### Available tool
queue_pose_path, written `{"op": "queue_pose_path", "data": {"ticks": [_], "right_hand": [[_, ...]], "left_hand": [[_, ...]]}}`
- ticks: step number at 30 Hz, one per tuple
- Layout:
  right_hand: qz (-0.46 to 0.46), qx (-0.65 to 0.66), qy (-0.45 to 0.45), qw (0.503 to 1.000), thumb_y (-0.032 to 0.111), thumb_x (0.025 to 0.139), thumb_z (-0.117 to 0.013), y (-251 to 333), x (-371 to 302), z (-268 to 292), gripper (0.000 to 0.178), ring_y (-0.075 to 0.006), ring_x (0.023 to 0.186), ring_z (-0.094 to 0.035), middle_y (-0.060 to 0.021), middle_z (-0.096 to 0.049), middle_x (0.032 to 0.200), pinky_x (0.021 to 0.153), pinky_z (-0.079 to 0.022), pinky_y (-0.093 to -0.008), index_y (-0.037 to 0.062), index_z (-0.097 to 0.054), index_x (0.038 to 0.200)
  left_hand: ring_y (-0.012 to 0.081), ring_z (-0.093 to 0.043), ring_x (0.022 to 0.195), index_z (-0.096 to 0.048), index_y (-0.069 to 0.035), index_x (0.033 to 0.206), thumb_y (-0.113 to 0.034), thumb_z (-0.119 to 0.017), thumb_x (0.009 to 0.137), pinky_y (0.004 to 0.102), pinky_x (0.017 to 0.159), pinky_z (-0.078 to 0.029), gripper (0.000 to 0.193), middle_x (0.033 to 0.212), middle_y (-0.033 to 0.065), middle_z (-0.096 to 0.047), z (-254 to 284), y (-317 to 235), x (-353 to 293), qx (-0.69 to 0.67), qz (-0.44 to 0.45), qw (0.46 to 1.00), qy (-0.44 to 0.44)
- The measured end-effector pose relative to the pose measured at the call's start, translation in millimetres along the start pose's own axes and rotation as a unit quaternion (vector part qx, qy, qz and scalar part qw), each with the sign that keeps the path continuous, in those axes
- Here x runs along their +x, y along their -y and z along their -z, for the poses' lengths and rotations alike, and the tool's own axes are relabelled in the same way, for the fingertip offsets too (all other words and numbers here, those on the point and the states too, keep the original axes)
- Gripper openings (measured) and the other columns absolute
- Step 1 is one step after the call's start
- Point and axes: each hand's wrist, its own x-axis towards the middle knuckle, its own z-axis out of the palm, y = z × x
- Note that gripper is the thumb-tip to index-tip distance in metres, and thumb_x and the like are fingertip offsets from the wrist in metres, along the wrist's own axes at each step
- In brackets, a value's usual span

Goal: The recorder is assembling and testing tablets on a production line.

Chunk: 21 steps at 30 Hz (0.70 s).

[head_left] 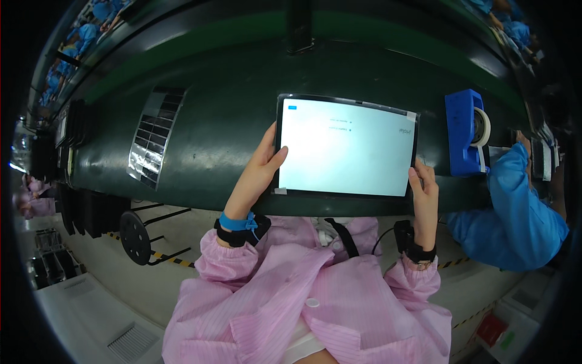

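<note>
Left hand [259,171]: my fingers grip the tablet [347,164], left side
Right hand [425,188]: my fingers grip its right side
Screen [339,148]: bright
Tape holder [460,136]: blue, nearby

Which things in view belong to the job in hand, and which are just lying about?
In the job:
- lit flat screen
- left hand and right hand, holding its sides

Apparently just about:
- blue tape dispenser
- sheet of dark rectangles
- round black stool
</note>
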Motion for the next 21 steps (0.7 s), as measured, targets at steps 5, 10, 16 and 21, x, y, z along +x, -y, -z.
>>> {"op": "queue_pose_path", "data": {"ticks": [5, 10, 16, 21], "right_hand": [[-0.016, 0.002, 0.007, 1.0, 0.012, 0.087, -0.057, -6, -1, -1, 0.028, -0.0131, 0.08, -0.045, -0.0063, -0.047, 0.09, 0.071, -0.037, -0.0223, -0.0036, -0.057, 0.11], [-0.043, 0.011, 0.013, 0.999, 0.011, 0.087, -0.057, -3, 2, -9, 0.028, -0.0127, 0.082, -0.045, -0.0066, -0.048, 0.095, 0.072, -0.037, -0.0219, -0.0057, -0.056, 0.109], [-0.031, 0.02, -0.027, 0.999, 0.008, 0.087, -0.056, -4, 1, -15, 0.031, -0.0156, 0.094, -0.048, -0.0102, -0.048, 0.107, 0.082, -0.038, -0.0242, -0.0053, -0.055, 0.114], [-0.025, 0.014, -0.032, 0.999, 0.009, 0.087, -0.054, -8, 1, -19, 0.032, -0.0164, 0.095, -0.048, -0.0095, -0.049, 0.107, 0.081, -0.038, -0.0249, -0.0039, -0.054, 0.116]], "left_hand": [[0.0206, -0.035, 0.127, -0.023, -0.001, 0.139, -0.009, -0.047, 0.091, 0.0292, 0.101, -0.03, 0.055, 0.137, 0.0147, -0.036, 4, 11, 4, 0.106, -0.058, 0.993, -0.017], [0.0243, -0.045, 0.119, -0.028, -0.004, 0.138, -0.012, -0.046, 0.091, 0.0306, 0.096, -0.035, 0.05, 0.127, 0.0178, -0.047, 9, 11, 9, 0.211, -0.056, 0.974, -0.054], [0.0409, -0.059, 0.082, -0.028, -0.012, 0.136, -0.021, -0.043, 0.09, 0.0445, 0.071, -0.046, 0.049, 0.094, 0.0233, -0.061, -1, 7, 14, 0.425, -0.084, 0.894, -0.117], [0.0389, -0.06, 0.074, -0.034, -0.005, 0.133, -0.019, -0.047, 0.089, 0.0436, 0.064, -0.047, 0.048, 0.088, 0.0215, -0.062, 0, 9, 15, 0.473, -0.107, 0.864, -0.135]]}}
